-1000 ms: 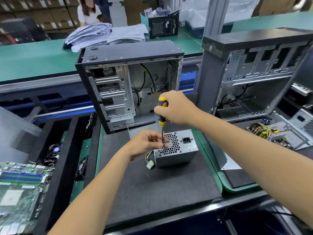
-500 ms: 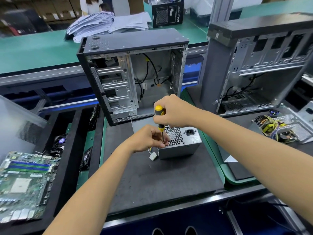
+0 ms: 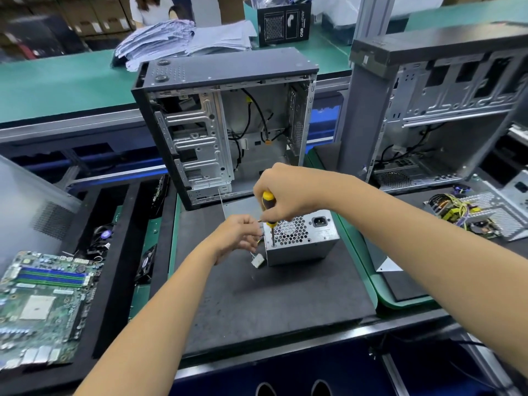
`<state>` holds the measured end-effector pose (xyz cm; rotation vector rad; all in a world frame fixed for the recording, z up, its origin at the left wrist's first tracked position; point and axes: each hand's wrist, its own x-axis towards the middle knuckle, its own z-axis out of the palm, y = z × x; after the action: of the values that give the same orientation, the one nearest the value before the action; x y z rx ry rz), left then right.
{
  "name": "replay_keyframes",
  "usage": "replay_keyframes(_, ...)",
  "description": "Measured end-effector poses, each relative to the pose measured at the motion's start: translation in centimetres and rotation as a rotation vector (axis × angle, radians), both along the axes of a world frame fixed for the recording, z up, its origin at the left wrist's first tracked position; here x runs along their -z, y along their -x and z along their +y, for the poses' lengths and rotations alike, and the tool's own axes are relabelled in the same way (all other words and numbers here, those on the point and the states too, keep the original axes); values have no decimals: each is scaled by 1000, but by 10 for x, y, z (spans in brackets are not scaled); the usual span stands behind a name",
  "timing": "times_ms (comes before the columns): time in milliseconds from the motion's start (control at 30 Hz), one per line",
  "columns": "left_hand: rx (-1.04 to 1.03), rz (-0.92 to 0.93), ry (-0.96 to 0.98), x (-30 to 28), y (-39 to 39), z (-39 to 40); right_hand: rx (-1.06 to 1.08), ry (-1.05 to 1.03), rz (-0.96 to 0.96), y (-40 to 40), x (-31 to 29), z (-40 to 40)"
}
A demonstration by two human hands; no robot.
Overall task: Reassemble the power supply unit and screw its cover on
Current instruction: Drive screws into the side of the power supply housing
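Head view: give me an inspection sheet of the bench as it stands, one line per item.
Surface: dark mat, bare in front of the unit.
Job's things: power supply unit sits on the mat, cover on, fan grille up; screwdriver upright, tip at its near-left corner.
Clutter: motherboard at left; opened second supply at right.
Hands: right hand grips the screwdriver handle; left hand beside the unit, fingers curled at its wires.
Cables: white connector hangs at the unit's left side.
Surroundings: two open computer cases behind; papers on the green bench.
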<state>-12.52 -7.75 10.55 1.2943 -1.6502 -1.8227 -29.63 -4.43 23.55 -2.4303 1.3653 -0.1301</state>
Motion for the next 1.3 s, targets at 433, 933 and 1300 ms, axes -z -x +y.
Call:
replay_keyframes(433, 93, 51, -207, 10, 3, 10, -6, 115, 414, -16, -5, 16)
replay_keyframes(933, -9, -58, -156, 2, 13, -6, -11, 230, 391, -18, -4, 16)
replay_keyframes(1300, 25, -53, -175, -1, 15, -8, -41, 166, 343, -14, -25, 18)
